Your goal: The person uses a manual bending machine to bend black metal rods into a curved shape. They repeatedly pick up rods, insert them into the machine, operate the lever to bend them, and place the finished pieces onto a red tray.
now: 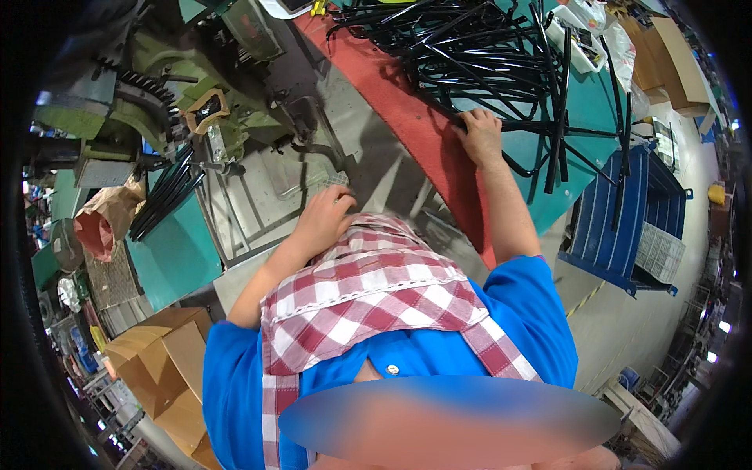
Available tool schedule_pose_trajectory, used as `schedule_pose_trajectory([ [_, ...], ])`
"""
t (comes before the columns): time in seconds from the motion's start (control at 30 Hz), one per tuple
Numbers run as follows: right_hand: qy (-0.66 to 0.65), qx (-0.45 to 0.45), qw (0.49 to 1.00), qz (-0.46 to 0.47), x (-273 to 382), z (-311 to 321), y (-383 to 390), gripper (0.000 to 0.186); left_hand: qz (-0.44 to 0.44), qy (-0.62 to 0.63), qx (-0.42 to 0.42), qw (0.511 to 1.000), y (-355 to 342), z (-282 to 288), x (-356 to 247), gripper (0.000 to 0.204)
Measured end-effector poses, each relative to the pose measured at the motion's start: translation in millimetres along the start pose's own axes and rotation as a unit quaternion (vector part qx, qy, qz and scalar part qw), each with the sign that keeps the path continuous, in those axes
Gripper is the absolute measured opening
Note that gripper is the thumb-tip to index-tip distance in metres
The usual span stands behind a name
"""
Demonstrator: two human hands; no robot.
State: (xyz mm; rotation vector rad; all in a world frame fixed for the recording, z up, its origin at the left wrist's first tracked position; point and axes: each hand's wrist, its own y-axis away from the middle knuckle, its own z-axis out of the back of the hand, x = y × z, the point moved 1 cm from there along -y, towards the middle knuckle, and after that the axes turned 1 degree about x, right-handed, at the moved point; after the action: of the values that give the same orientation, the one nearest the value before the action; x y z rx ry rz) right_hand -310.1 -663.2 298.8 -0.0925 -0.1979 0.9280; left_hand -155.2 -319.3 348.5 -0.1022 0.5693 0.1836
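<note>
My right hand [482,139] is closed on a black tube at the near edge of a tangled pile of glossy bent black tubes [478,59], lying over a red pad [410,124] and a green tabletop [572,204]. My left hand [325,218] hovers just above or beside my red-and-white checked apron [368,278], with its fingers loosely bent and apart and no object visible in it. A bundle of straight black tubes [164,196] lies to the left on another green surface [176,258].
Green-painted machinery [141,86] occupies the upper left. A brown paper bag [117,215] and a cardboard box [153,356] are on the left. A white tray [576,43] and another carton [658,63] sit at the upper right. A blue metal bin [607,219] stands on the floor to the right.
</note>
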Motion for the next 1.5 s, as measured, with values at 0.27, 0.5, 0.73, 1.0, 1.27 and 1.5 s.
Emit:
schedule_pose_trajectory([
  [0.27,0.182,-0.304,0.866,-0.354,-120.9,59.4,32.8,0.053,0.069,0.044,-0.02,0.996,31.0,-6.7,2.2,0.022],
  [0.5,0.05,-0.095,0.95,-0.293,-187.5,29.4,74.6,0.048,0.03,0.069,0.028,0.997,10.8,-8.4,2.8,0.025],
  [0.73,0.164,-0.096,0.945,-0.265,-174.8,59.6,86.0,0.042,-0.007,0.048,0.026,0.998,4.9,-14.2,3.1,0.023],
  [1.0,0.0,-0.094,0.99,0.101,-16.9,15.9,18.0,0.036,0.019,0.039,0.037,0.998,3.1,-14.8,-7.1,0.024],
  [1.27,-0.143,-0.101,0.969,0.172,35.0,7.6,21.7,0.02,0.103,0.039,0.007,0.994,45.9,-16.0,-6.9,0.026],
  [1.5,-0.249,-0.119,0.935,0.225,161.8,109.8,45.4,0.021,0.073,0.056,-0.004,0.996,39.8,-19.8,7.0,0.026],
])
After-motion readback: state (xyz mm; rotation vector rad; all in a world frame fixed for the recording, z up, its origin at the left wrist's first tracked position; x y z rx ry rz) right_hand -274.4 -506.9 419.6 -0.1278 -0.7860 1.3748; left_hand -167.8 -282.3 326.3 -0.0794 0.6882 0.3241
